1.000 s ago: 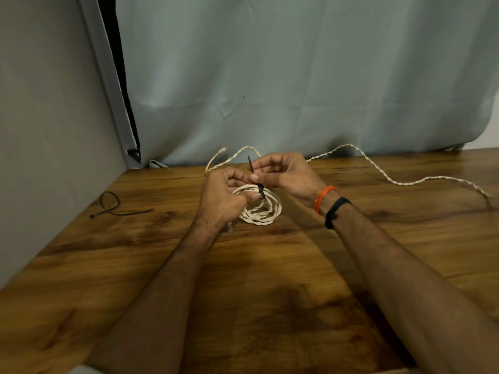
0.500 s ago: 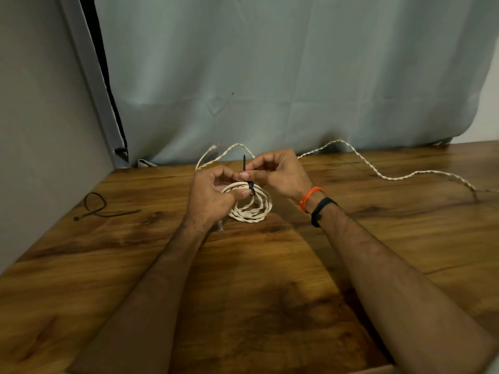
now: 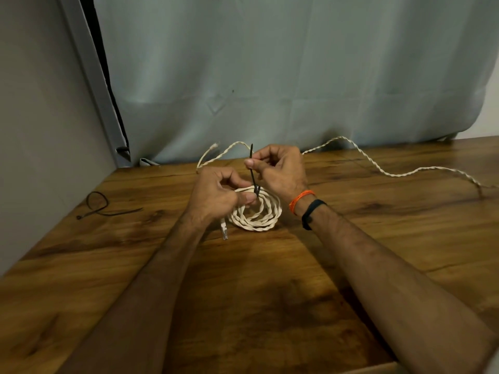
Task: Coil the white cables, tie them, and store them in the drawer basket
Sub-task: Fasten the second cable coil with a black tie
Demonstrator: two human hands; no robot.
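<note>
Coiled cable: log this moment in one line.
coiled cable on table | left hand pinches coil | right hand pulls black zip tie | spare tie left

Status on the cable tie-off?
Right hand pinches black zip tie tail; left hand holds coiled white cable. Second cable uncoiled. Nothing obstructing.

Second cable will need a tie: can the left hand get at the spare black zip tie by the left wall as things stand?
Probably not yet. The left hand pinches the coiled white cable at its tie. The table between it and the spare zip tie looks bare, so once freed, likely yes.
</note>
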